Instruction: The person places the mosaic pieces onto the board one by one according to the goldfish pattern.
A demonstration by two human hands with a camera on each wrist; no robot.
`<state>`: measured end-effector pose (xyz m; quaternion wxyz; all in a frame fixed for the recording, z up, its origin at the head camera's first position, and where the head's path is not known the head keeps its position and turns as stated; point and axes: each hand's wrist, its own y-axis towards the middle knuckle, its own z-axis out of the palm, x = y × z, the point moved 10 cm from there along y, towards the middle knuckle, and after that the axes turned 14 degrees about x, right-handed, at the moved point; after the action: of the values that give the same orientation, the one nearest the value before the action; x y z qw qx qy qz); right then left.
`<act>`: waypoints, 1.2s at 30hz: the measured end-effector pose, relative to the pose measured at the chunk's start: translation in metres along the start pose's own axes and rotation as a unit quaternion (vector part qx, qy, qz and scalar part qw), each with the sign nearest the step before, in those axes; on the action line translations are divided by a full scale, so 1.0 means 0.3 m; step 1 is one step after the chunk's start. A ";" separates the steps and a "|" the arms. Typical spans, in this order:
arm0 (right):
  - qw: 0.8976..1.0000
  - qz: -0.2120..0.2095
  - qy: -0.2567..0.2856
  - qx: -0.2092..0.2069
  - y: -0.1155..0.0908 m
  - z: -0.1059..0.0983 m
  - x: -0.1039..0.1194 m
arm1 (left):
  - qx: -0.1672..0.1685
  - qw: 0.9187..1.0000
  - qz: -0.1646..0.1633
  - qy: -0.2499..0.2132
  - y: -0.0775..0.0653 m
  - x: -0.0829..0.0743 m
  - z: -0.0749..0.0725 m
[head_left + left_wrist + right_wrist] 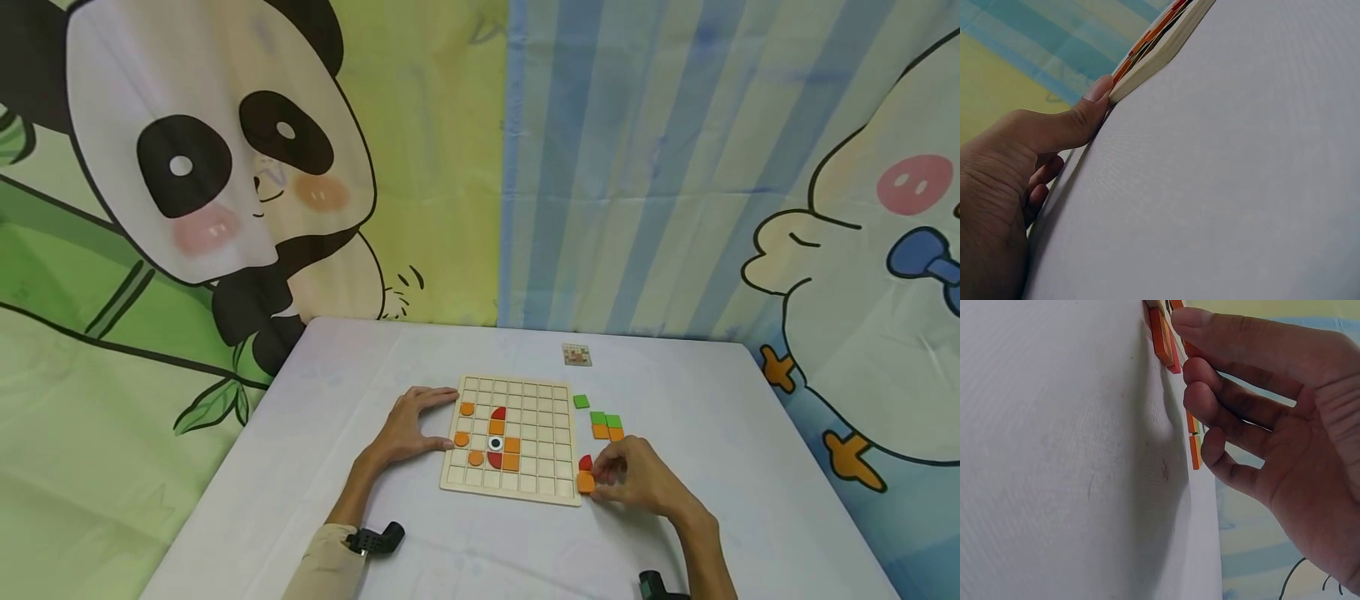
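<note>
A pale wooden grid board (pixel 536 433) lies on the table. My left hand (pixel 405 429) touches its left edge with thumb and fingers spread; in the left wrist view the thumb (pixel 1088 106) meets the board's rim. Several pieces sit on the grid: orange discs (pixel 461 438), orange squares (pixel 512 445), red rounded pieces (pixel 498 413) and a tile with an eye (pixel 496 443). Beyond the right edge, my right hand (pixel 637 477) pinches an orange square (pixel 586 482) between thumb and index finger, its grip partly hidden. A red piece (pixel 586 462) lies just behind it.
Green squares (pixel 597 417) and orange squares (pixel 600 432) lie right of the board, with one green piece (pixel 581 402) apart. A small picture card (pixel 577 355) is farther back. A printed curtain (pixel 555 167) hangs behind the white table (pixel 420 350).
</note>
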<state>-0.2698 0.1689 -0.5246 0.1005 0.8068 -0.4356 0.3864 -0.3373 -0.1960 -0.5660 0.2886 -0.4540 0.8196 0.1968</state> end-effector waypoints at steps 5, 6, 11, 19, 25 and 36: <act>1.000 -0.005 -0.005 -0.005 0.009 0.000 0.001 | 0.000 1.000 -0.005 0.005 -0.001 0.007 0.003; 1.000 -0.006 -0.007 -0.006 0.011 0.000 0.001 | -0.002 1.000 -0.006 0.009 -0.001 0.008 0.003; 1.000 -0.014 -0.014 -0.015 0.013 -0.002 0.003 | -0.008 1.000 -0.004 0.011 -0.003 0.007 0.002; 0.999 -0.019 -0.021 -0.021 0.017 -0.009 0.012 | -0.005 1.000 0.000 0.011 -0.003 -0.005 -0.003; 0.999 -0.018 -0.021 -0.033 0.019 -0.013 0.014 | -0.003 1.000 -0.003 0.012 -0.003 -0.008 -0.007; 0.999 -0.015 -0.025 -0.043 0.034 -0.007 0.010 | -0.001 1.000 -0.005 0.011 0.001 0.007 0.002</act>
<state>-0.2778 0.1618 -0.5228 0.1299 0.8176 -0.4418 0.3457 -0.3381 -0.1969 -0.5680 0.2803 -0.4601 0.8204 0.1915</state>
